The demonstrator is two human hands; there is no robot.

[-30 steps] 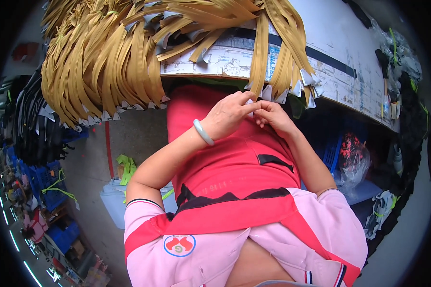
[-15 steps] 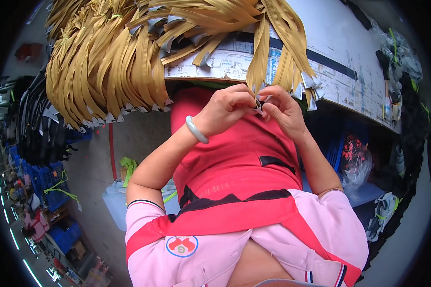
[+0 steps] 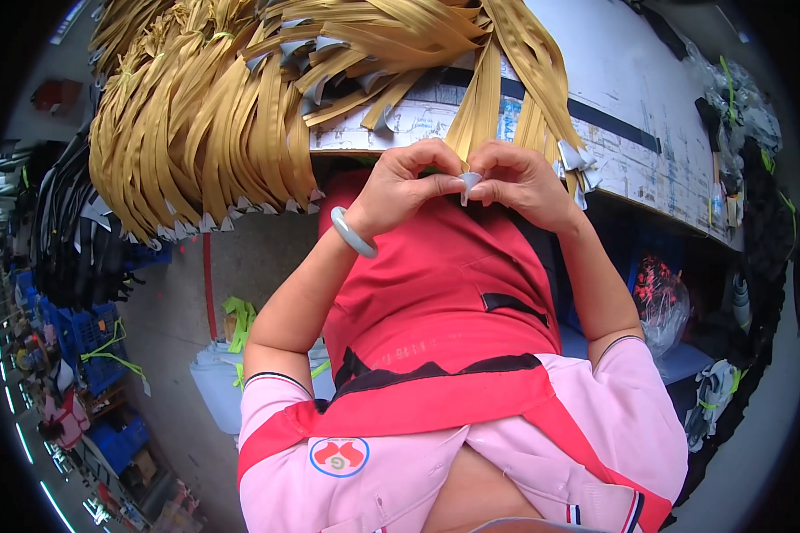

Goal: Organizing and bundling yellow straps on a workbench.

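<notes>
The pale grey end tab of one tan-gold woven zipper tape [image 3: 471, 182] is at the table's front edge, pinched between the fingertips of the left hand [image 3: 409, 182] and the right hand [image 3: 520, 182]. The step seems to be working this end; next needs a firm, fine grip. Compared with half a second ago, the hands sit slightly more level. Other tan-gold tapes [image 3: 204, 133] hang over the white worktable [image 3: 631, 98].

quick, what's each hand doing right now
Left hand: closed, pinching the pale end of a tan zipper strip.
Right hand: closed, pinching the same pale end from the other side.
</notes>
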